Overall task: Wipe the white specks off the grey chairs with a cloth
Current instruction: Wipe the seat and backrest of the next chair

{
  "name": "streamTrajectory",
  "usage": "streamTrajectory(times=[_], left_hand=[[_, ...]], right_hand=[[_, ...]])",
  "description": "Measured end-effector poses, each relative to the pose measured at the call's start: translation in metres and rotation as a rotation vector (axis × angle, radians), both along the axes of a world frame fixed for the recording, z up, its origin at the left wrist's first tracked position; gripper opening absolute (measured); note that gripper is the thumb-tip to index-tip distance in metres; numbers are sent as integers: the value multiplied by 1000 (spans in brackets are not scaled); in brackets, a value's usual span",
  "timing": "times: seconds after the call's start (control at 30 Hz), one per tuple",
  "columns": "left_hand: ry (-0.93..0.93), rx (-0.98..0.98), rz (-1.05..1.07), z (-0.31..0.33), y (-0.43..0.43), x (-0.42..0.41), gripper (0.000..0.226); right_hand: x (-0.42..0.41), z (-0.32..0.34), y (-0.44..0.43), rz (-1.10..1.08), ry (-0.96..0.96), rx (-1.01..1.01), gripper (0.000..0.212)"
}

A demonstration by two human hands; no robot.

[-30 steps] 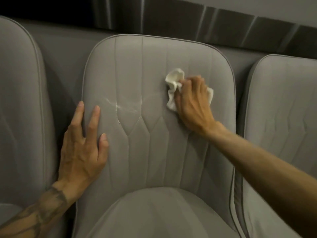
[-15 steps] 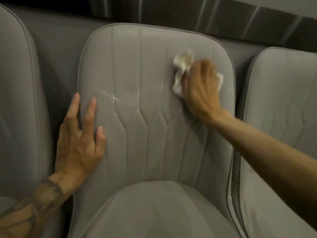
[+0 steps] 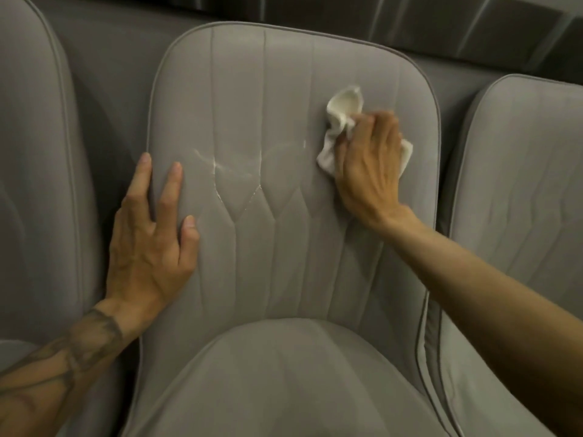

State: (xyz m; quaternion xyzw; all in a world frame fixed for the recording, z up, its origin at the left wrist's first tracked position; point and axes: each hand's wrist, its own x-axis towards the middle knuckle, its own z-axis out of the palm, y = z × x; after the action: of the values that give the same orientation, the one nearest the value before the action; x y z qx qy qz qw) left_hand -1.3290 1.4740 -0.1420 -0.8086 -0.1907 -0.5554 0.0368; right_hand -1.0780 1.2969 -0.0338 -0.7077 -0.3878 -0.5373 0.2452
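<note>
Your right hand [image 3: 367,171] presses a crumpled white cloth [image 3: 344,104] against the upper right of the backrest [image 3: 268,89] of the middle grey chair. Its grip is narrow, with the fingers bent over the cloth, which bunches out above your fingertips and past the far side of the hand. Your left hand [image 3: 148,244] lies flat on the backrest's left edge, its grip wide, fingers spread and holding nothing. Between your hands, white streaks [image 3: 220,167] run along the stitched seams. A left chair [image 3: 31,152] and a right chair [image 3: 520,168], both grey, stand just beside it.
</note>
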Motion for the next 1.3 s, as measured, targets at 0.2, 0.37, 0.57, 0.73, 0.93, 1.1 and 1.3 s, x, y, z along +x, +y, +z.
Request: streamTrajectory(times=[0.2,0.37,0.57,0.73,0.93,1.1,1.3], left_hand=[[-1,8,-8,0,3,1,66],[-14,7,-27,0,2,1,64],[-19,2,-32,-1,3,2,65],[-15,-9,-43,1,3,1,65],[-5,-22,-31,0,1,-1,65],[9,-35,-41,1,1,-1,66],[-7,-30,-47,-1,2,0,67]], right_hand=[[-30,-70,-9,-17,100,-103,18],[-11,-32,-9,1,50,-112,17],[-31,-97,-13,-16,107,-121,26],[-25,-96,-30,71,-18,-337,22],[-13,-54,-14,-47,70,-45,16],[-43,-132,-43,52,29,-367,27],[-5,-31,-45,-62,-11,-203,27]])
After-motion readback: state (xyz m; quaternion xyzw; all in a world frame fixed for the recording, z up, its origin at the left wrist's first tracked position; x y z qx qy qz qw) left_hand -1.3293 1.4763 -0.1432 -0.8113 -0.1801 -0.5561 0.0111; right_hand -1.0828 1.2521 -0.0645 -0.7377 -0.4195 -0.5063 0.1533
